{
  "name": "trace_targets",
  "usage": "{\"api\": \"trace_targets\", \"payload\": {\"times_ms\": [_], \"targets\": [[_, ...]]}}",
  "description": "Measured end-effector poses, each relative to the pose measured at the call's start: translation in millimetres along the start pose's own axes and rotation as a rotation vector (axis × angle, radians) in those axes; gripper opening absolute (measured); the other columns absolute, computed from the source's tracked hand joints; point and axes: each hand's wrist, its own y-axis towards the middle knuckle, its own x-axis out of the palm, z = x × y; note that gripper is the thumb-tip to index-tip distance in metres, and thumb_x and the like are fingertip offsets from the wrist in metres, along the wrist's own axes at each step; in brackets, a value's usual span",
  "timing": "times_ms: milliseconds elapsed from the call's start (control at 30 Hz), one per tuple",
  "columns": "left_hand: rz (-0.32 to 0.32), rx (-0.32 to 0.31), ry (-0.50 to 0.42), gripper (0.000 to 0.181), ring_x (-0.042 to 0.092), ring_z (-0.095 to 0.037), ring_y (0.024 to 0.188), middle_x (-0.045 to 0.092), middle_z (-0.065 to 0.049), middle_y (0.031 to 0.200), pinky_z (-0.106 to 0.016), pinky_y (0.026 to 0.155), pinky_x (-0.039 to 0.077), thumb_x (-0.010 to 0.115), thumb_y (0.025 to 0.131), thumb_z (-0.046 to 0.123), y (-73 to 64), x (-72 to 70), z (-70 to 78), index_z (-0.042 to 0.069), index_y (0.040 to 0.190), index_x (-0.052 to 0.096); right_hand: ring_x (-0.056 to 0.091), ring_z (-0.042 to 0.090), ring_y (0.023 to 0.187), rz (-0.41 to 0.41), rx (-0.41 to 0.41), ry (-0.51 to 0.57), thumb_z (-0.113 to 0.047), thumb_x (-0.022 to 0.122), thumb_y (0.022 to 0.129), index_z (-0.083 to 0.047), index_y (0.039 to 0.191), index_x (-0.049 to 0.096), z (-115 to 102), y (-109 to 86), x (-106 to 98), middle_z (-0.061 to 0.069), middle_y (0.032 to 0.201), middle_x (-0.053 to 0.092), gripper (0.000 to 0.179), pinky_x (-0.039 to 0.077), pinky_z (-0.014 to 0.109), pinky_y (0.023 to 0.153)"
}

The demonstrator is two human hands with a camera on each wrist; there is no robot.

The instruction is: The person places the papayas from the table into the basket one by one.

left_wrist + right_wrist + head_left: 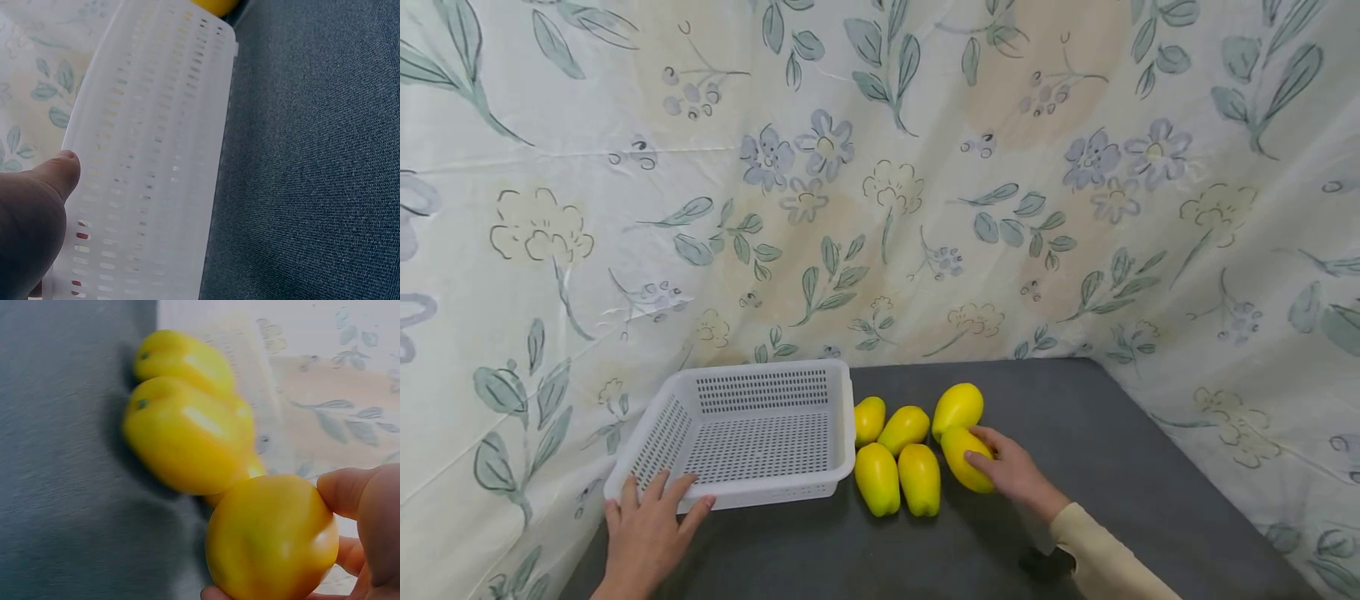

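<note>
A white plastic basket with slotted walls and floor stands at the left and holds nothing. My left hand grips its near left rim, the thumb on the outer side and the fingers over the edge. In my right hand is a smooth yellow mango, pinched between thumb and fingers; the right wrist view shows its rounded end. Right behind it lies another mango. Several more mangoes lie grouped between the basket's right side and my right hand.
The dark grey tabletop runs under everything. A flowered cloth hangs behind the table and along both sides, close to the basket's left. A small dark object shows beneath my right sleeve.
</note>
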Motion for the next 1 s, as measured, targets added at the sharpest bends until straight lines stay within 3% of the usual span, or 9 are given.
{"api": "trace_targets", "payload": {"times_ms": [133, 267, 533, 767, 900, 1000], "targets": [[0.028, 0.011, -0.009, 0.065, 0.017, -0.069, 0.137, 0.041, -0.040, 0.146, -0.082, 0.108, 0.010, 0.066, 0.093, 0.052, 0.0, 1.9, -3.0, 0.002, 0.134, 0.061, 0.064, 0.029, 0.105, -0.006, 0.015, 0.060, -0.032, 0.062, 0.102, -0.005, 0.153, 0.042, -18, 4.3, -16, 0.028, 0.143, 0.053, 0.062, 0.059, 0.038, 0.074], [0.039, 0.019, -0.022, 0.068, 0.018, -0.069, 0.137, 0.042, -0.040, 0.145, -0.083, 0.107, 0.010, 0.064, 0.093, 0.057, -0.3, 3.0, -5.8, 0.002, 0.133, 0.061, 0.063, 0.029, 0.105, 0.002, 0.019, 0.087, -0.033, 0.060, 0.103, -0.009, 0.156, 0.039, -31, 12.5, -28, 0.027, 0.140, 0.052, 0.062, 0.060, 0.037, 0.074], [0.040, 0.031, -0.014, 0.073, 0.019, -0.070, 0.136, 0.044, -0.039, 0.144, -0.083, 0.106, 0.012, 0.060, 0.093, 0.064, -0.4, 3.7, -5.0, 0.003, 0.133, 0.062, 0.062, 0.031, 0.105, 0.025, -0.022, 0.031, -0.035, 0.059, 0.103, -0.009, 0.155, 0.040, -49, 23.4, -35, 0.027, 0.140, 0.053, 0.062, 0.060, 0.036, 0.075], [0.048, 0.039, 0.003, 0.064, 0.021, -0.070, 0.136, 0.045, -0.040, 0.144, -0.084, 0.104, 0.014, 0.065, 0.094, 0.054, 1.7, 1.4, -5.7, 0.003, 0.132, 0.063, 0.063, 0.031, 0.112, -0.015, -0.071, 0.069, -0.037, 0.060, 0.102, -0.016, 0.156, 0.041, -87, 44.2, -13, 0.020, 0.144, 0.053, 0.061, 0.059, 0.039, 0.081], [0.048, 0.042, 0.000, 0.064, 0.022, -0.070, 0.135, 0.046, -0.039, 0.144, -0.084, 0.104, 0.015, 0.064, 0.094, 0.055, 1.0, 2.0, -5.4, 0.004, 0.132, 0.063, 0.061, 0.032, 0.124, -0.046, -0.106, 0.106, -0.037, 0.061, 0.102, -0.019, 0.155, 0.043, -117, 52.6, 12, 0.014, 0.152, 0.052, 0.058, 0.056, 0.046, 0.096], [0.038, 0.036, -0.011, 0.062, 0.021, -0.070, 0.136, 0.045, -0.039, 0.144, -0.084, 0.104, 0.015, 0.065, 0.094, 0.053, -0.4, 2.0, -3.4, 0.004, 0.132, 0.063, 0.061, 0.030, 0.123, -0.084, -0.142, 0.122, -0.036, 0.062, 0.101, -0.019, 0.153, 0.046, -136, 56.3, 35, 0.012, 0.151, 0.053, 0.057, 0.054, 0.047, 0.100]]}}
